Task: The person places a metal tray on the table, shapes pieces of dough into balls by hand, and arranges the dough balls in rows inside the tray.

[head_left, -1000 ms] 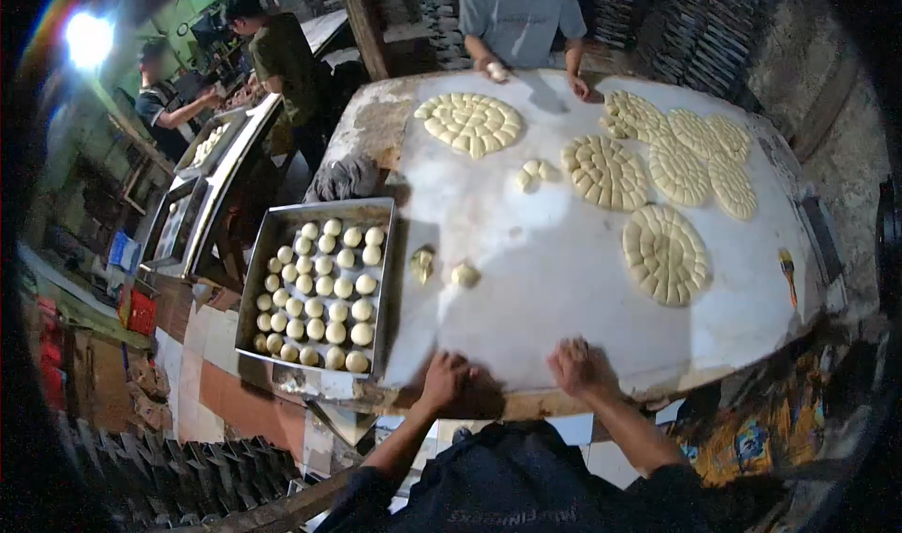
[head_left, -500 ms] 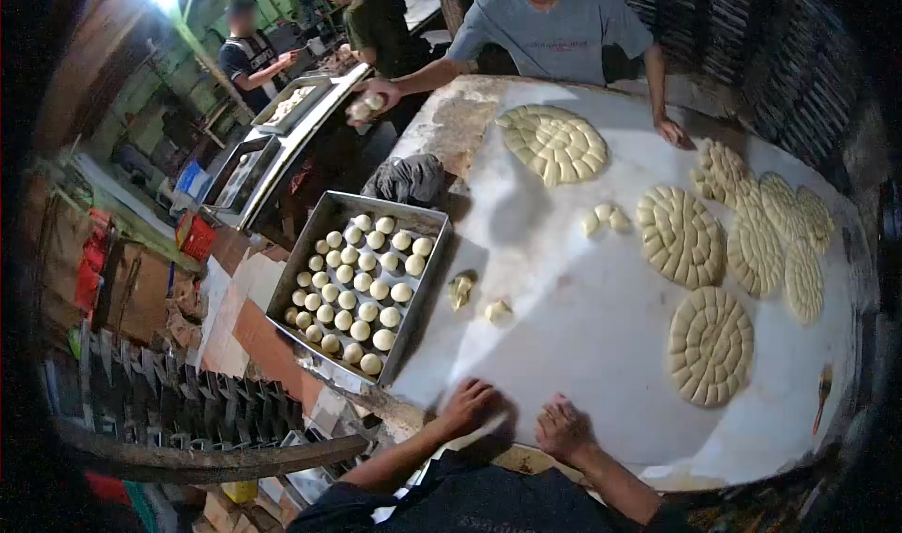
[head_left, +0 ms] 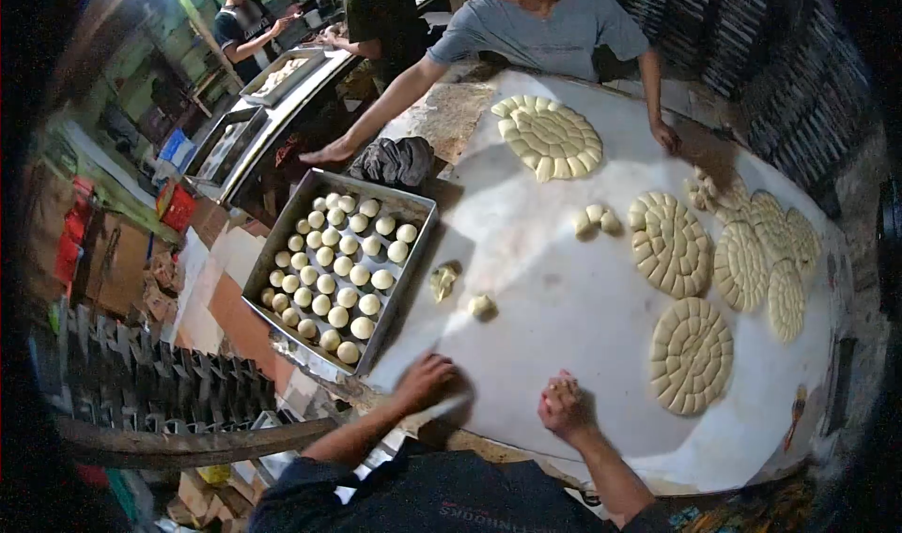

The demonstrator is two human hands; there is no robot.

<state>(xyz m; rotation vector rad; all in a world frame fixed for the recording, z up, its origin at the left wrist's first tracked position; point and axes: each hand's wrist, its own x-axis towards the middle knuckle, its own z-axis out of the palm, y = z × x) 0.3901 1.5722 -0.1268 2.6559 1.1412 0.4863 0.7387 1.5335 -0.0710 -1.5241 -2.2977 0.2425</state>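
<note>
My left hand [head_left: 427, 381] rests at the near table edge, right of the tray, its fingers curled in and no object showing. My right hand [head_left: 564, 406] is a closed fist just above the near part of the table, with nothing visible in it. Beyond my hands lie a small dough ball [head_left: 481, 307] and a crumpled dough piece [head_left: 443, 282]. The metal tray [head_left: 420, 242] on the left holds several round dough balls [head_left: 348, 297]. A scored dough disc [head_left: 691, 355] lies to the right of my right hand.
Across the table [head_left: 554, 326], a co-worker in grey [head_left: 554, 30] stretches one arm over the tray's far side. More scored discs [head_left: 670, 244], small dough pieces [head_left: 597, 220], a brush [head_left: 797, 418] and a dark cloth [head_left: 395, 161] lie about. Two people work behind.
The view has turned left. My right hand has closed into a fist. The co-worker, who held dough balls half a second ago, now reaches an apparently empty hand toward the tray's far edge.
</note>
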